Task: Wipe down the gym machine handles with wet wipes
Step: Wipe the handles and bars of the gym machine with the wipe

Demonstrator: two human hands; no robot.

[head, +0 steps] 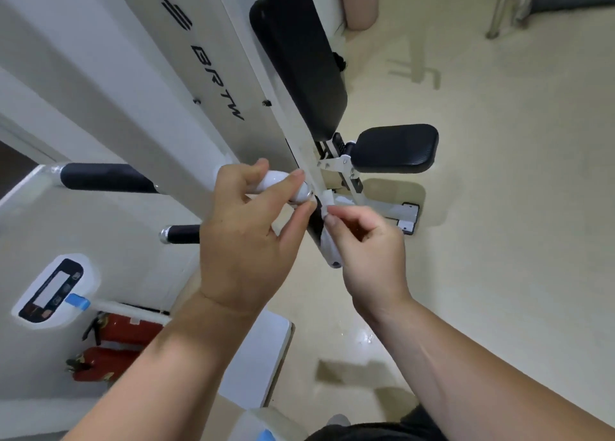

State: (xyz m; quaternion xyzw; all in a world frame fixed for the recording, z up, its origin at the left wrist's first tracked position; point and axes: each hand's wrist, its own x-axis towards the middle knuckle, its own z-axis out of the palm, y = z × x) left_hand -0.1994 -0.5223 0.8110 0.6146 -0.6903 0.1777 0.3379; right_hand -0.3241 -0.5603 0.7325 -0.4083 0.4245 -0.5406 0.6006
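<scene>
Head view: my left hand grips the white handle, right hand pinches the wet wipe at its 4 o'clock — mid-task; black grips at 9 o'clock apparently left.

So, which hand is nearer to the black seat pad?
Right. The right hand pinches a white wipe just below the seat pad; the left hand is further left, holding a white handle.

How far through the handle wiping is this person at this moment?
Nothing shows as finished. In hand: the left hand steadies a white-wrapped handle while the right hand pinches a wet wipe against the black grip below. The two black handles at left have no wipe on them.
</scene>
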